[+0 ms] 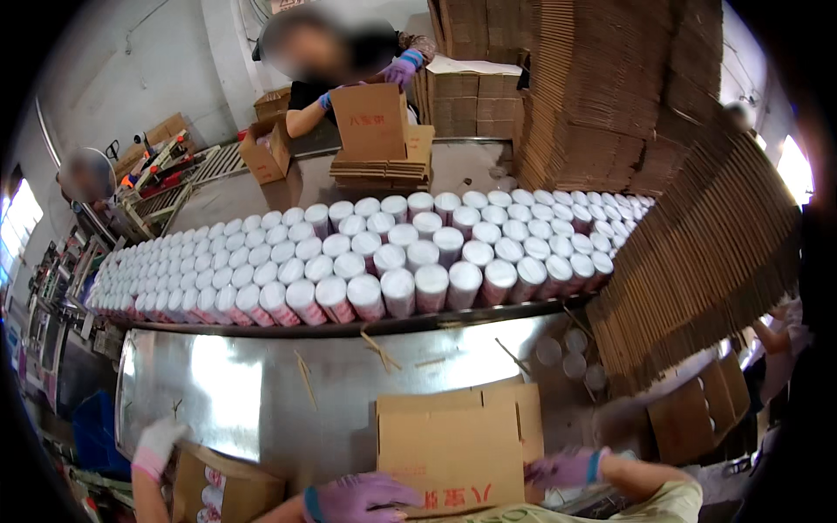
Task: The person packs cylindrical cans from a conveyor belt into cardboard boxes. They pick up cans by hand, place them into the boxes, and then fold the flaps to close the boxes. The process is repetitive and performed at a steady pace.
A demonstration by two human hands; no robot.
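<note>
Flattened cardboard cartons (451,438) with red print lie in front of me on the steel table. My left hand (365,498), in a purple glove with a blue cuff, is at their lower left corner; whether it grips is not clear. At the right edge, my right hand (565,468), gloved alike, has its fingers on the cardboard. Beyond the table, rows of upright cans (431,280) with white tops and red-printed sides fill a long conveyor.
At lower left, a co-worker's white-gloved hand (159,444) is beside an open carton (229,487) of cans. Across the conveyor, a person in purple gloves handles a carton (369,121). Tall cardboard stacks (700,261) rise at right. Straw-like strips (304,379) and round lids (574,365) lie on the table.
</note>
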